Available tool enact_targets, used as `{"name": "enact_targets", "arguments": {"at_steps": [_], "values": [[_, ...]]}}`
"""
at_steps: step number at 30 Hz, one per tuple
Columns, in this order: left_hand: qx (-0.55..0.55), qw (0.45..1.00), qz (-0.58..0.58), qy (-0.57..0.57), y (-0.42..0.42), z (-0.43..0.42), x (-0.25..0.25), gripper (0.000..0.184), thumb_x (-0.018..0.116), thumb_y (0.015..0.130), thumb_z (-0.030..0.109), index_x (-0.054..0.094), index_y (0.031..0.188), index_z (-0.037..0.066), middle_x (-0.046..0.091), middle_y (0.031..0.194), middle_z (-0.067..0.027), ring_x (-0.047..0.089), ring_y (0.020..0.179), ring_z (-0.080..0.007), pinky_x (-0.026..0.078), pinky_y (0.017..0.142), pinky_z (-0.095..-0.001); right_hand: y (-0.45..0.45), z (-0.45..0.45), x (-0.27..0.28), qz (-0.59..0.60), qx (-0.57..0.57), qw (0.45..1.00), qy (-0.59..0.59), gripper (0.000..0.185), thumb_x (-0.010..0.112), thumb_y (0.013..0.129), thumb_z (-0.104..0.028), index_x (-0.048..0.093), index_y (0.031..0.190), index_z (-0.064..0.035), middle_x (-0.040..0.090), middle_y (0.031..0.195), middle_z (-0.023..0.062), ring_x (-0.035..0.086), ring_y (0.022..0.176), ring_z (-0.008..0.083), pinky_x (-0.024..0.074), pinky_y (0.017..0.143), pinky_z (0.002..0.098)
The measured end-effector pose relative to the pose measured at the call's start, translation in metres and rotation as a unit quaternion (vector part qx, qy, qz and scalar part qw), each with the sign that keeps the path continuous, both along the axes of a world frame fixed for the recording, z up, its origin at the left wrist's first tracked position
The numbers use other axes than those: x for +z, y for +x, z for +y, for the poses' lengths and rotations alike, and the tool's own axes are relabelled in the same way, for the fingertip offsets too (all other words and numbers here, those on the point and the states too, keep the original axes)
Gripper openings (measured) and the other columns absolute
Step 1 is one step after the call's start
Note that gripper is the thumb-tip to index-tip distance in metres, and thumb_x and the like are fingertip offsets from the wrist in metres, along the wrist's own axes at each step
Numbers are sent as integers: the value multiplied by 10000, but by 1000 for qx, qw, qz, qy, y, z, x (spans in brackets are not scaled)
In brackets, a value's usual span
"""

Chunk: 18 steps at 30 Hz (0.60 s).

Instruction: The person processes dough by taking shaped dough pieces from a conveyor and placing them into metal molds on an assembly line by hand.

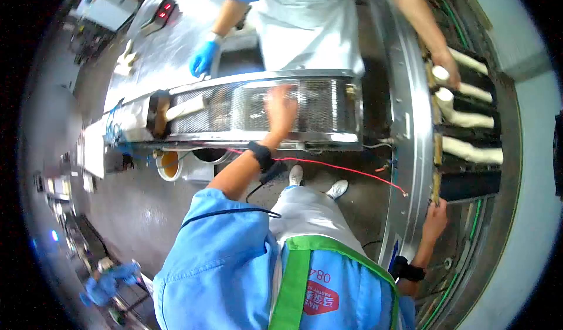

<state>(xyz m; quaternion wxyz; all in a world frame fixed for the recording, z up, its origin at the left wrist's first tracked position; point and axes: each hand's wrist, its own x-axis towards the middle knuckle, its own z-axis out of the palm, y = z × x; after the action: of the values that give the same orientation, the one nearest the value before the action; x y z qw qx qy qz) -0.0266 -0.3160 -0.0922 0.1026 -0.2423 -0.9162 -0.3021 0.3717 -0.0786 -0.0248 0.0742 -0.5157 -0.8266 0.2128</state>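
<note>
My left hand (280, 110), blurred by motion, is over the metal mesh belt (220, 107); its fingers look spread and nothing shows in them. A pale dough roll (186, 107) lies near the belt's left end, beside a metal housing (157, 114). My right hand (434, 220) is at the right, with its fingers closed on the lower end of a tan strip (437, 180). The strip runs along the near ends of black troughs (469, 186). Several long pale dough pieces (472, 151) rest across these troughs.
Opposite stands a co-worker in a white apron (311, 31); their blue-gloved hand (203, 59) is by the belt, their bare hand (447, 69) at the dough. Dough pieces (126, 60) lie on a steel table (176, 42). A red cord (334, 164) and a bucket (170, 166) are below the belt.
</note>
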Motion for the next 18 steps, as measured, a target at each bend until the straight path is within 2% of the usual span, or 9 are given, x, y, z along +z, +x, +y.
{"name": "enact_targets", "arguments": {"at_steps": [2,3,5,7,9,11,15,17,18], "values": [[326,934,91,-113,-56,-96,-64,435,599,681,215,428,1051,61,450,989,-151,459,929,-307,369,792,-430,24,13,-24,-12,3,1000,23,219,466,819,-221,474,1005,-106,528,599,109,514,533,256,383,509,377],[463,879,-112,19,-65,-125,-19,470,564,730,320,391,1071,49,428,998,-147,457,939,-317,382,795,-424,25,17,-33,-23,-8,999,45,217,468,817,-216,476,1002,-103,521,591,108,512,531,251,383,509,372],[648,727,-221,46,-129,-203,-50,495,577,707,403,463,1039,54,485,977,-155,493,923,-315,408,772,-418,21,9,-26,-48,-14,998,45,206,468,811,-200,474,984,-88,518,602,120,511,545,263,387,521,374],[419,804,-349,238,-180,-303,-106,465,471,789,447,555,982,32,573,893,-106,538,862,-207,416,714,-325,23,16,-38,-7,21,996,86,203,465,797,-181,464,970,-75,522,620,136,518,566,287,389,535,391],[418,810,-370,177,-166,-261,-54,462,559,730,381,504,992,4,594,932,-105,566,883,-238,453,698,-342,8,9,-29,-64,-10,996,62,202,455,784,-162,463,961,-65,538,647,156,526,601,326,387,551,413],[190,903,-179,-341,-218,-299,-138,426,554,736,379,521,972,26,597,891,-109,572,859,-233,465,667,-344,-5,7,-28,-69,-13,995,72,197,441,780,-165,468,946,-64,550,672,185,529,630,370,389,558,441],[117,838,-62,-529,-190,-234,-60,313,485,788,238,500,1019,27,580,822,-84,577,722,-215,465,554,-334,-29,13,-26,-32,-24,994,106,213,464,766,-209,482,940,-89,550,671,208,524,627,400,394,556,484],[-65,920,223,-314,-231,-317,-115,257,478,747,143,510,940,-25,526,855,-137,493,832,-240,392,737,-347,-30,30,-32,-58,-32,991,113,227,487,757,-228,486,939,-93,553,669,197,532,629,385,401,550,474],[-72,956,147,-244,-208,-289,-71,268,482,743,138,492,956,-25,512,863,-131,490,832,-236,401,718,-342,-32,37,-34,-43,-30,992,114,223,496,754,-226,487,928,-87,554,663,191,537,626,377,408,546,466]]}}
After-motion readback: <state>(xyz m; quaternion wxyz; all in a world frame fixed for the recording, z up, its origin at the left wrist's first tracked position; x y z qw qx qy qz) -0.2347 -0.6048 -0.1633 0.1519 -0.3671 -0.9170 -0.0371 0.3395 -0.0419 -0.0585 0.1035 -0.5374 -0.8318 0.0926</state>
